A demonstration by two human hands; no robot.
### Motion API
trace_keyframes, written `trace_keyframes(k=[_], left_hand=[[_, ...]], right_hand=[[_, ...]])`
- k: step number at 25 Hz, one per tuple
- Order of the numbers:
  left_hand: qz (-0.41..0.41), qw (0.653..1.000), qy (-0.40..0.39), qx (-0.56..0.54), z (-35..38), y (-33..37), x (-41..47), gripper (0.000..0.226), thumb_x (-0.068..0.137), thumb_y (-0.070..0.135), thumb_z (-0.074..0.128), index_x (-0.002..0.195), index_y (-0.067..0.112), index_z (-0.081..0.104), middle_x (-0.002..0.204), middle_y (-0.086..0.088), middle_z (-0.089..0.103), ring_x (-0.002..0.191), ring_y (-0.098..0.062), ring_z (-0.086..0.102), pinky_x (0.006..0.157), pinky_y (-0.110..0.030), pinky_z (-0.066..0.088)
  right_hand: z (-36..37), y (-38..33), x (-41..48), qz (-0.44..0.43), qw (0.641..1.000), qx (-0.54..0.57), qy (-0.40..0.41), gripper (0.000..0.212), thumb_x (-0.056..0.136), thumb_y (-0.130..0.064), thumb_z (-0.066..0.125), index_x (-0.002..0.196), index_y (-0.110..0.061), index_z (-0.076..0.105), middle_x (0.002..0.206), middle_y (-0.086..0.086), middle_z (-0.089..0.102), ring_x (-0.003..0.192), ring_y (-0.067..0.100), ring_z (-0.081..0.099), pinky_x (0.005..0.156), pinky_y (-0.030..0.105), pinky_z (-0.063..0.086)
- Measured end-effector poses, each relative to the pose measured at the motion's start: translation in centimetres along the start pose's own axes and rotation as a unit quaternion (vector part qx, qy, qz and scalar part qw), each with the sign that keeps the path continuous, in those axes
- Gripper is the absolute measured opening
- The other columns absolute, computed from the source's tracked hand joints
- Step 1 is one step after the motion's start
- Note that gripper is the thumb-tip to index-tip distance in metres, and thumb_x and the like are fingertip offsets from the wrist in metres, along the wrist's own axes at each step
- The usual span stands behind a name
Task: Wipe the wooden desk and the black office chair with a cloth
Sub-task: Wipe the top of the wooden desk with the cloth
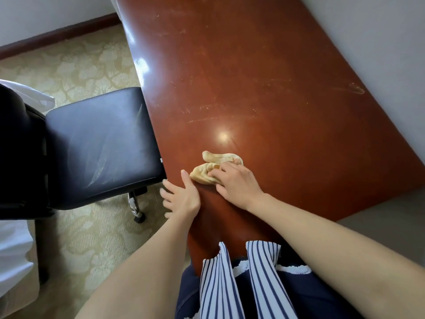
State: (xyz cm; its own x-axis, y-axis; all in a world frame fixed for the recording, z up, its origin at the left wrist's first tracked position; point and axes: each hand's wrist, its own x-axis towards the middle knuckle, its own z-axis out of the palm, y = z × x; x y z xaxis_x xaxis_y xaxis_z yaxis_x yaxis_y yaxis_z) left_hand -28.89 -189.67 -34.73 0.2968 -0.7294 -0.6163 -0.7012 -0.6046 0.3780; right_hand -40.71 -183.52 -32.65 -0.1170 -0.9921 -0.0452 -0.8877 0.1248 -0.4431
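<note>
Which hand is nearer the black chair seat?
Left. The left hand rests at the desk edge, just beside the chair seat; the right hand grips the cloth farther in on the desk.

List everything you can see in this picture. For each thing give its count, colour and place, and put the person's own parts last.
desk: one, reddish-brown wood, scratched, fills the middle and right
cloth: one, beige, bunched on the desk near its left edge, partly under the right hand
chair: one, black, left of the desk, seat close up to the desk's edge
carpet: one, beige with a pattern, under the chair
skirting board: one, dark brown, top left
wall: one, pale grey, top right
white fabric: one patch, bottom left, cannot tell what it is
striped clothing: one, blue and white, bottom middle
left hand: one, at the desk's left edge, thumb on top
right hand: one, grips the cloth
</note>
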Motion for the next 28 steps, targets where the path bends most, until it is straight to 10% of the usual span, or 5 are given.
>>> trace_keyframes(k=[6, 15, 20, 28], left_hand=[[0.339, 0.906, 0.008, 0.253, 1.3, 3.1, -0.4, 0.080, 0.092, 0.060, 0.030, 0.149, 0.027, -0.014, 0.156, 0.000, -0.026, 0.143, -0.022, -0.022, 0.110, -0.057, -0.009], [0.608, 0.576, -0.098, 0.537, 8.1, 13.7, -3.7, 0.080, 0.092, 0.064, 0.030, 0.149, 0.029, -0.014, 0.157, 0.009, -0.019, 0.143, -0.018, -0.023, 0.109, -0.054, -0.017], [0.586, 0.584, -0.145, 0.542, 8.3, 15.2, -3.2, 0.088, 0.086, 0.066, 0.045, 0.148, 0.038, -0.010, 0.157, 0.016, -0.014, 0.146, -0.014, -0.011, 0.112, -0.059, 0.000], [0.587, 0.591, -0.147, 0.534, 8.1, 15.6, -3.2, 0.090, 0.083, 0.065, 0.051, 0.148, 0.042, -0.006, 0.157, 0.018, -0.010, 0.146, -0.013, -0.009, 0.113, -0.058, 0.002]], right_hand=[[-2.4, 6.6, -2.9, 0.092, 0.987, -0.015, 0.134, 0.029, 0.062, -0.008, 0.080, 0.088, -0.016, 0.073, 0.072, 0.002, 0.060, 0.073, 0.024, 0.064, 0.062, 0.032, 0.052], [-8.9, 20.0, -5.2, 0.413, 0.882, -0.047, 0.221, 0.028, 0.086, -0.011, 0.061, 0.113, -0.014, 0.066, 0.114, 0.011, 0.063, 0.120, 0.035, 0.046, 0.087, 0.046, 0.041], [-10.1, 22.2, -1.5, 0.534, 0.811, -0.003, 0.239, 0.028, 0.090, -0.008, 0.055, 0.117, -0.016, 0.061, 0.127, 0.006, 0.054, 0.121, 0.032, 0.044, 0.089, 0.040, 0.043], [-6.8, 16.1, 3.3, 0.369, 0.909, 0.052, 0.185, 0.033, 0.089, -0.013, 0.056, 0.120, -0.021, 0.063, 0.118, 0.005, 0.059, 0.110, 0.028, 0.051, 0.091, 0.036, 0.039]])
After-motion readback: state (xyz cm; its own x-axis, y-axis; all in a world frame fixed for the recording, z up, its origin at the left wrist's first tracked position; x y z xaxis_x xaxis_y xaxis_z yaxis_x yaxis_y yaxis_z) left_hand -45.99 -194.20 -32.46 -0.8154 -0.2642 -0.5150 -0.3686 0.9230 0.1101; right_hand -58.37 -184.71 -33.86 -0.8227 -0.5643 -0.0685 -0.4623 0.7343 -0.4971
